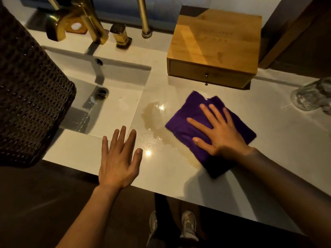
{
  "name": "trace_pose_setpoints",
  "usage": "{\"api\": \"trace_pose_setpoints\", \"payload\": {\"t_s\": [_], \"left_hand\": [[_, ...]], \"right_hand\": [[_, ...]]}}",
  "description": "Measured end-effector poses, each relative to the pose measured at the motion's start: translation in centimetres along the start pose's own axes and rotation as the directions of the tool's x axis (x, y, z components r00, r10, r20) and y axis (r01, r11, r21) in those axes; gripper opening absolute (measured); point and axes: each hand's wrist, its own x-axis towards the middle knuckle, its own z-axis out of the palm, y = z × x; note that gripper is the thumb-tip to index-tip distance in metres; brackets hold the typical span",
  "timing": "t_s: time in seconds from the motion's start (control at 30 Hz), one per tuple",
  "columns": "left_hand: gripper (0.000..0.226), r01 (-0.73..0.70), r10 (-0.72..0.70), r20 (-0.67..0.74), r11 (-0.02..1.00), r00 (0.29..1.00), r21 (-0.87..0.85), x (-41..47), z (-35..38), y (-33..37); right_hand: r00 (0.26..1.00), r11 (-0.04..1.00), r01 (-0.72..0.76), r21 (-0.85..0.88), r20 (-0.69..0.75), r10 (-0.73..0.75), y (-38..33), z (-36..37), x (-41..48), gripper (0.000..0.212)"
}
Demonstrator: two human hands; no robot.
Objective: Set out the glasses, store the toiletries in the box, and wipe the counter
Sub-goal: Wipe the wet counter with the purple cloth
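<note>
Head view is showing the right hand (219,130) pressing flat-fingered on the folded purple cloth (189,126), yellowish puddle (157,120) lying just leftward, while the left hand (119,158) is resting splayed, gripping nothing.

Right hand (220,130) flat on folded purple cloth (209,129), cloth edge in puddle (157,119) on white counter (179,176). Left hand (119,158) open near sink (107,97). Wooden box (215,49) behind, drawer shut. Glasses (311,95) far right.
</note>
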Motion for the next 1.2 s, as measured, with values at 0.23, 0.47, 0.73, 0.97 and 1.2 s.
{"api": "trace_pose_setpoints", "payload": {"t_s": [0.23,0.47,0.73,0.97,1.2], "left_hand": [[0.066,-0.003,0.003,-0.006,1.000,1.000,-0.008,-0.1,0.1,0.1],[0.066,-0.001,0.001,-0.010,1.000,1.000,-0.003,-0.1,0.1,0.2],[0.065,-0.006,0.006,-0.004,1.000,1.000,-0.001,0.0,0.2,-0.1],[0.065,-0.008,0.008,0.013,1.000,1.000,0.012,0.2,0.2,-0.3],[0.066,-0.003,0.002,0.042,1.000,0.999,0.025,0.4,0.3,-0.3]], "right_hand": [[0.816,0.813,-0.552,0.185,-0.083,0.573,-0.5,3.1,-8.3,0.069],[0.535,0.522,-0.784,0.337,-0.062,0.843,-9.7,5.6,-9.2,0.071],[0.336,0.344,-0.829,0.440,-0.099,0.937,-13.0,4.4,-1.8,0.068],[0.625,0.615,-0.735,0.287,-0.065,0.778,-8.1,1.2,4.0,0.072],[0.977,0.982,-0.188,-0.019,-0.111,0.185,-3.4,-1.6,9.0,0.068]]}}
